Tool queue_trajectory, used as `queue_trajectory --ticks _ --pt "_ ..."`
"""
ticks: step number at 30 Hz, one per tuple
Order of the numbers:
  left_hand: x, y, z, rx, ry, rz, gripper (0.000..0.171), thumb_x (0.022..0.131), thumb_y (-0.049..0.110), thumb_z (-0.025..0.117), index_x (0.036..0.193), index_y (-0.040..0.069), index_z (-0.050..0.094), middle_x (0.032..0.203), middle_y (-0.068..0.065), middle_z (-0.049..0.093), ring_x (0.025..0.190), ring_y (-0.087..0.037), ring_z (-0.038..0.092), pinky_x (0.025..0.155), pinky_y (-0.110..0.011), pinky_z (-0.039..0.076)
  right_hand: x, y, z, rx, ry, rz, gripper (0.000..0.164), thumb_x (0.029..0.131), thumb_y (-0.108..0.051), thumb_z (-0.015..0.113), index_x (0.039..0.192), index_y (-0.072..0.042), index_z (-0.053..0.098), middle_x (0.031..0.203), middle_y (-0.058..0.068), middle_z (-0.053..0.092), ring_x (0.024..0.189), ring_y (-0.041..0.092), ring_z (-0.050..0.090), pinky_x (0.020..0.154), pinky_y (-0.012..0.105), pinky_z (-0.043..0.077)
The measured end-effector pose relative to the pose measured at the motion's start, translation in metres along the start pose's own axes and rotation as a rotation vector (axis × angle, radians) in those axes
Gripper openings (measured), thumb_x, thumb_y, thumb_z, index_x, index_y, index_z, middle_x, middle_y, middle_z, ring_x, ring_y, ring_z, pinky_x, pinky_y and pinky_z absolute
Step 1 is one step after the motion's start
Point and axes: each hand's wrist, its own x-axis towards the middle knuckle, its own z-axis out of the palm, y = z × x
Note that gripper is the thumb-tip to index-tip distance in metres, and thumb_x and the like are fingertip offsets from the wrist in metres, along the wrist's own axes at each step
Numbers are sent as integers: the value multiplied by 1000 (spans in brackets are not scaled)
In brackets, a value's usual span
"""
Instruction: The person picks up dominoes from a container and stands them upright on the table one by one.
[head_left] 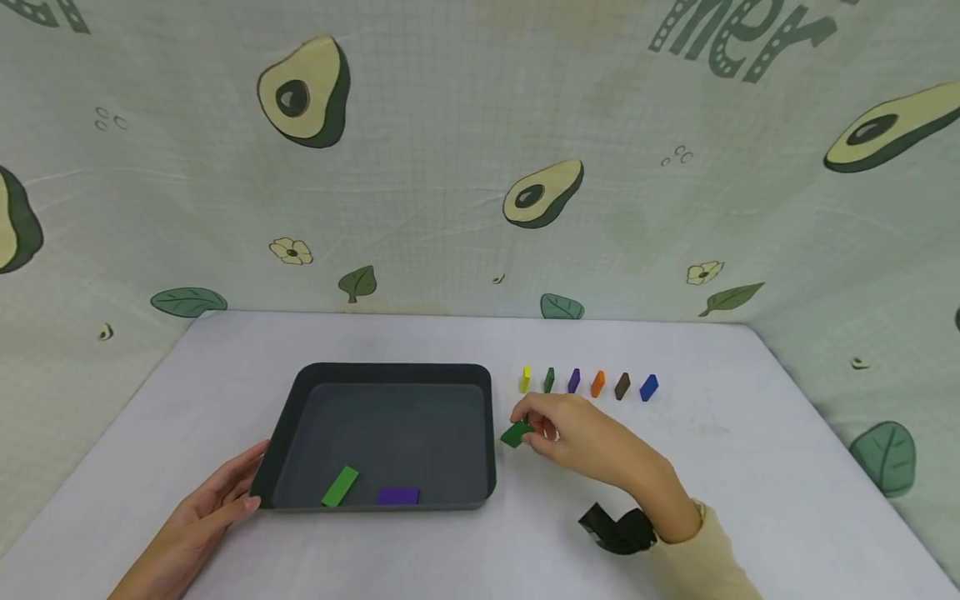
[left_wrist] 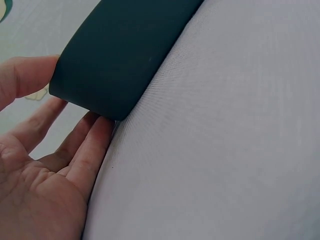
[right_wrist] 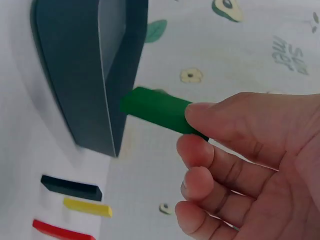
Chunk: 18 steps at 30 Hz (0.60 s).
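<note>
My left hand [head_left: 208, 508] holds the dark grey tray [head_left: 373, 373] at its near left corner. In the left wrist view, the thumb touches the tray's rim and the fingertips [left_wrist: 102, 125] meet its lower edge. Inside the tray, a light green block [head_left: 341, 486] lies at a slant, and left to right near the front wall rests a purple block [head_left: 398, 497]. Just outside the tray's right wall, my right hand [head_left: 573, 433] pinches a green block [right_wrist: 157, 110] by one end between thumb and fingers. Its other end points at the tray.
Beyond my right hand stands a row of small upright blocks, from a yellow block [head_left: 526, 380] to a blue block [head_left: 648, 387]. A dark block [right_wrist: 71, 187], another yellow one and a red block [right_wrist: 62, 230] show low in the right wrist view. An avocado-print cloth [head_left: 435, 100] hangs behind the table.
</note>
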Motion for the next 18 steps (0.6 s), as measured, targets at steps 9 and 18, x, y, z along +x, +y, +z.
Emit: queue_trajectory --ticks 9,18 --pt "0 -1 -1 -18 -23 17 57 99 3 38 150 9 13 139 26 35 122 19 35 90 -4 38 -9 20 -22 -33 136 64 18 84 -4 64 98 -11 55 67 -8 47 59 2 42 54 19 39" --pt "1 -3 -2 -5 -13 -26 57 100 6 39 150 10 13 138 28 34 120 21 34 89 -4 38 -20 38 -38 -72 226 144 18 84 -5 65 100 -9 56 69 -5 49 63 7 44 55 20 40"
